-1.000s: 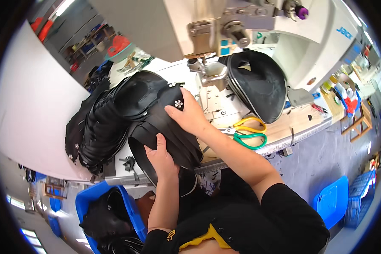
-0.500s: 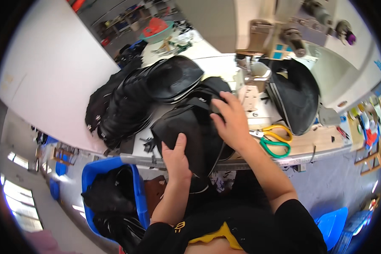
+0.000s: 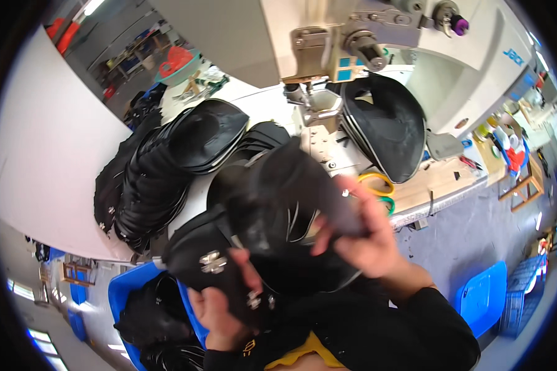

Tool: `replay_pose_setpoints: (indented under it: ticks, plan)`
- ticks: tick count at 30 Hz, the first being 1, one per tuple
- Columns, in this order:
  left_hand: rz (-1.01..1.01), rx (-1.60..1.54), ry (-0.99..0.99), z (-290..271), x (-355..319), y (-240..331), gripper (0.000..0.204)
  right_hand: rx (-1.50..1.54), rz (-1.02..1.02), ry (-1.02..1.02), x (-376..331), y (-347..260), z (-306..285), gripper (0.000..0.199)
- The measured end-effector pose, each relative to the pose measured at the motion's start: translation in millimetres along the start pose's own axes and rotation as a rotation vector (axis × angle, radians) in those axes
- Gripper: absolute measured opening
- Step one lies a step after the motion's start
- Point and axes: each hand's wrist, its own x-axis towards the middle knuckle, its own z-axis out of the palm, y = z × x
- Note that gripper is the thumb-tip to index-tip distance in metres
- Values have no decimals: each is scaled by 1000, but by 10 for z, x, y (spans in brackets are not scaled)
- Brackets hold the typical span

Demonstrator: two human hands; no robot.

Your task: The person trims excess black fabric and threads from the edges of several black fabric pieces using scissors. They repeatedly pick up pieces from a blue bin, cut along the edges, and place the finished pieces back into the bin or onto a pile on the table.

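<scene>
Both hands hold a black bag piece [image 3: 278, 216] up off the table, close under the camera, so it covers much of the near table edge. The right hand [image 3: 359, 238] is clenched on the piece's right edge, thumb in front and fingers folded behind the dark material. The left hand [image 3: 220, 312] grips the lower left part from below, near two small silver metal fittings [image 3: 211, 262] (one cross-shaped, the other half hidden by the thumb).

Behind the lifted piece, a tall stack of black pieces [image 3: 167, 173] lies on the white table [image 3: 37, 154], leaning from the left rim toward the middle; its top piece is rounded and glossy. The stack nearly touches the lifted piece, so there is little free room on that side. To the right stands a sewing machine [image 3: 414, 68], its needle head [image 3: 312, 99] just above and behind the held piece. Another black curved piece [image 3: 387, 127] rests against the machine's arm. Scissors with yellow and green handles [image 3: 380, 188] lie just beside the right hand, near the table's front edge.

Below the table's left front corner sits a blue bin [image 3: 120, 294] with more black pieces in it, right beside the left hand. A second blue bin [image 3: 483, 297] stands on the floor to the right, well apart from the hands, with open grey floor between.
</scene>
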Motion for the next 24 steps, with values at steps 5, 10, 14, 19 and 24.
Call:
replay_pose_setpoints:
  ticks: [5, 10, 14, 19, 24]
  plan:
    - [-37, -384, 308, 92, 255, 160, 62, 177, -32, 350, 61, -679, -961, 62]
    - [-365, 3, 266, -162, 642, -177, 41, -355, 305, 699, 689, -717, -1748, 43]
    - [-552, 139, 204, -179, 809, -638, 35, -1416, 340, 464, 1016, -645, -1718, 33]
    - [-229, 412, 147, -404, 1250, -1030, 43, -2276, 293, 409, 1468, -738, -1874, 19]
    - [-365, 330, 132, -423, 1007, -767, 45, -2447, 136, 388, 1678, -652, -1940, 22]
